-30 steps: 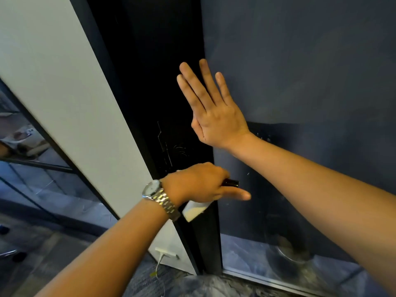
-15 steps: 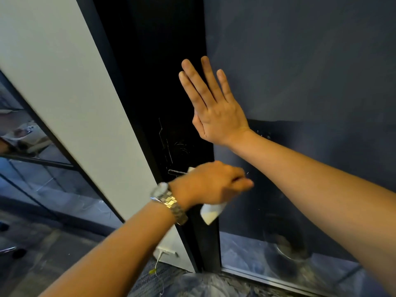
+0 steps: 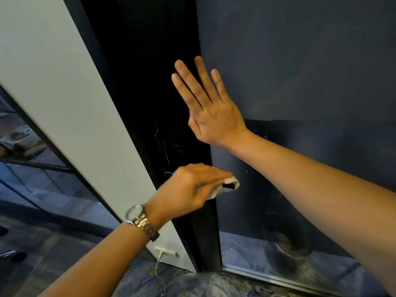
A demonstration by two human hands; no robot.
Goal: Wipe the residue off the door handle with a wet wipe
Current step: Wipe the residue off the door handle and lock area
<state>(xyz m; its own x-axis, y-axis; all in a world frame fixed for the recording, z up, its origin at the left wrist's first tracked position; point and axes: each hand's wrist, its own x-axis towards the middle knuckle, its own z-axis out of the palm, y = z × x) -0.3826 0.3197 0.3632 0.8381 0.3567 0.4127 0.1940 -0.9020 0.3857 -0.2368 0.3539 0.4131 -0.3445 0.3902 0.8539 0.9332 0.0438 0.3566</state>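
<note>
My left hand (image 3: pixel 188 187), with a metal watch on its wrist, is closed on a white wet wipe (image 3: pixel 222 186) wrapped around the dark door handle (image 3: pixel 228 185). Only the handle's dark end shows, poking out of the wipe; the rest is hidden under my fingers. My right hand (image 3: pixel 211 110) rests flat, fingers spread and pointing up, against the dark door (image 3: pixel 300 82) above the handle. The black lock plate (image 3: pixel 171 144) with faint markings sits just left of that hand.
A white wall panel (image 3: pixel 64 93) runs diagonally at the left, with a socket and a white cable (image 3: pixel 162 257) low on it. Glass partitions (image 3: pixel 32 168) lie further left. A round shape reflects in the door's lower glass (image 3: pixel 289 249). Carpet covers the floor.
My left hand has slid right along the handle with the wipe, so the wipe now bunches at the handle's end. My right hand stays flat on the door.
</note>
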